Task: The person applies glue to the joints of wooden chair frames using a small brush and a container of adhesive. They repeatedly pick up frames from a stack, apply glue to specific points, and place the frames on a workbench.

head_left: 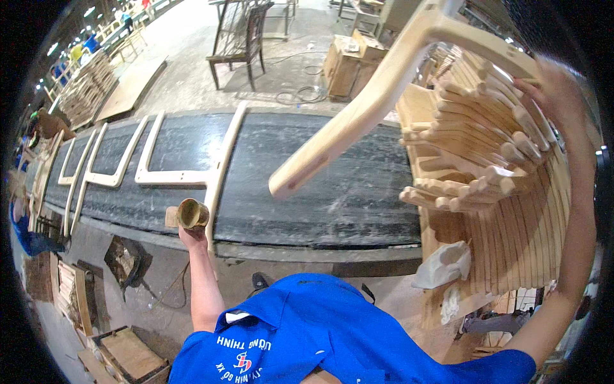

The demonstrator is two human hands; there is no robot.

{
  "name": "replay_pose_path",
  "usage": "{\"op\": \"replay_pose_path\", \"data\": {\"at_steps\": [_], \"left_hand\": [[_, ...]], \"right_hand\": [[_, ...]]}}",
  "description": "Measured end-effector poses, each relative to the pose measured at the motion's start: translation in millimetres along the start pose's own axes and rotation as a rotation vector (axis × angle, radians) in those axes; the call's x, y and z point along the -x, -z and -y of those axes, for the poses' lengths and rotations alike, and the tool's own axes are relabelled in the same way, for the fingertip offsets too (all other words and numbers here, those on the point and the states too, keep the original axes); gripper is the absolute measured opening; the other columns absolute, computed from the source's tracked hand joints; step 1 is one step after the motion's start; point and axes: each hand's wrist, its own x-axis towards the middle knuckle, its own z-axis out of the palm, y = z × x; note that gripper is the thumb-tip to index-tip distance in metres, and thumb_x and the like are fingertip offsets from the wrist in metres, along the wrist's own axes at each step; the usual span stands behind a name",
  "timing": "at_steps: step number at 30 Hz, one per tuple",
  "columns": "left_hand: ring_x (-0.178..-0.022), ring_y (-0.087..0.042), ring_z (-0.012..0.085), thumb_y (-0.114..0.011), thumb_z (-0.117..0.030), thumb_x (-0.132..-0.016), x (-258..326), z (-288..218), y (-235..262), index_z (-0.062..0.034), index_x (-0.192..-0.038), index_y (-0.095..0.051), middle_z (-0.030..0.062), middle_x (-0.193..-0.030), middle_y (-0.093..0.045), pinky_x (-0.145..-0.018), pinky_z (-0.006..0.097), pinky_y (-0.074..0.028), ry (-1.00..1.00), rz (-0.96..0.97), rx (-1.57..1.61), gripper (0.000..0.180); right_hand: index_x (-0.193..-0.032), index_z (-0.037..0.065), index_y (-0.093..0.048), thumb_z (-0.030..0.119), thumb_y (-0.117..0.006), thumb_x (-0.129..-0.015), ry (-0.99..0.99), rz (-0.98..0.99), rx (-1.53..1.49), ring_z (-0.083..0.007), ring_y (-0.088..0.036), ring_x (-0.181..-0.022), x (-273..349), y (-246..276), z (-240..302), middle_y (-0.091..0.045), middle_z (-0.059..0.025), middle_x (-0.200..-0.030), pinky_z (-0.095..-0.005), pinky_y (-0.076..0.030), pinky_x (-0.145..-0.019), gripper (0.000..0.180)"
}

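Observation:
My left hand point(194, 238) is closed around a round, stained cup point(194, 215), its open mouth toward me. A small flat wooden piece point(171, 216) shows beside the cup; whether my hand holds it too, I cannot tell. Raised at the upper right, my right hand point(558, 93) grips one end of a pale wooden chair frame point(358, 118). That frame hangs tilted in the air, its long leg slanting down over the dark belt. Near the cup, another wooden frame point(173, 178) lies flat on the long black belt point(313, 185).
More frames point(102, 179) lie along the belt's left. At right stands a big stack of wooden frames point(499, 217), with a crumpled white bag point(444, 265) at its near side. Beyond the belt are a dark chair point(240, 45), cardboard boxes point(352, 64) and cables point(300, 96).

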Motion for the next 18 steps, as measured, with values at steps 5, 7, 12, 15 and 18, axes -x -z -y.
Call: {"op": "replay_pose_path", "data": {"at_steps": [5, 7, 12, 15, 18], "left_hand": [[-0.101, -0.057, 0.0236, -0.040, -0.027, -0.090, -1, -72, 71, -0.0045, -0.116, -0.052, 0.0083, -0.110, -0.058, -0.084, 0.037, -0.048, -0.067, -0.071, -0.048, 0.036], [-0.100, -0.057, 0.0223, -0.040, -0.025, -0.090, 6, -95, 97, -0.0046, -0.115, -0.052, 0.0071, -0.109, -0.059, -0.083, 0.036, -0.048, -0.092, -0.130, -0.056, 0.035], [-0.092, -0.059, 0.0182, -0.044, -0.022, -0.090, 22, -131, 139, -0.0038, -0.109, -0.053, 0.0054, -0.102, -0.059, -0.077, 0.033, -0.049, -0.165, -0.203, -0.151, 0.028], [-0.093, -0.059, 0.0176, -0.046, -0.020, -0.089, 23, -149, 155, -0.0041, -0.106, -0.054, 0.0046, -0.101, -0.059, -0.078, 0.033, -0.049, -0.128, -0.230, -0.117, 0.024], [-0.093, -0.059, 0.0172, -0.047, -0.021, -0.089, 16, -159, 165, -0.0043, -0.104, -0.053, 0.0048, -0.100, -0.059, -0.078, 0.033, -0.048, -0.166, -0.209, -0.157, 0.023]], "right_hand": [[-0.086, 0.003, -0.058, 0.050, -0.069, -0.069, 0.266, 0.108, -0.155, -0.0247, -0.060, -0.081, -77, 31, 209, -0.060, -0.0119, -0.085, -0.0375, -0.047, -0.072, 0.051], [-0.086, 0.004, -0.058, 0.055, -0.067, -0.067, 0.373, 0.203, -0.178, -0.0221, -0.059, -0.084, -90, 27, 291, -0.060, -0.0095, -0.087, -0.0358, -0.047, -0.072, 0.055], [-0.086, 0.006, -0.060, 0.058, -0.068, -0.062, 0.529, 0.142, -0.419, -0.0220, -0.057, -0.087, -60, -24, 444, -0.061, -0.0075, -0.085, -0.0357, -0.046, -0.072, 0.058], [-0.086, 0.007, -0.059, 0.060, -0.069, -0.058, 0.592, 0.167, -0.561, -0.0222, -0.056, -0.088, -26, -61, 498, -0.060, -0.0070, -0.085, -0.0347, -0.046, -0.071, 0.061], [-0.086, 0.008, -0.058, 0.052, -0.072, -0.058, 0.555, 0.235, -0.551, -0.0207, -0.051, -0.094, 2, -89, 524, -0.056, -0.0064, -0.092, -0.0327, -0.045, -0.071, 0.053]]}}
